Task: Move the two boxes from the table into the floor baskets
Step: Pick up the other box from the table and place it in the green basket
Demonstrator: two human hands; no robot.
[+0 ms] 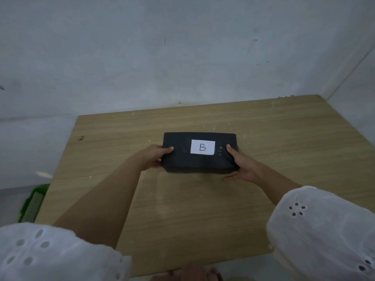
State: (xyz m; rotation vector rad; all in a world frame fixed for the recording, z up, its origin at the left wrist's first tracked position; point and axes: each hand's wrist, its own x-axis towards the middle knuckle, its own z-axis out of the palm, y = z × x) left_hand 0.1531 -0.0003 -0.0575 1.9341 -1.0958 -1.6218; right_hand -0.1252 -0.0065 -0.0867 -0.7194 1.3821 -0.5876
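A black box (pixel 182 157) with a white label marked "B" lies near the middle of the wooden table (pixel 263 138). My left hand (pixel 154 157) grips its left end, thumb on top. My right hand (pixel 241 165) grips its right end, thumb on top and fingers under the near edge. Whether the box rests on the table or is slightly raised, I cannot tell. No other box is in view. A green basket (pixel 34 201) shows partly on the floor, left of the table.
The table stands in a corner, with grey walls behind it and to its right. Grey floor lies to the left. My white sleeves fill the lower corners. Feet show below the table's near edge.
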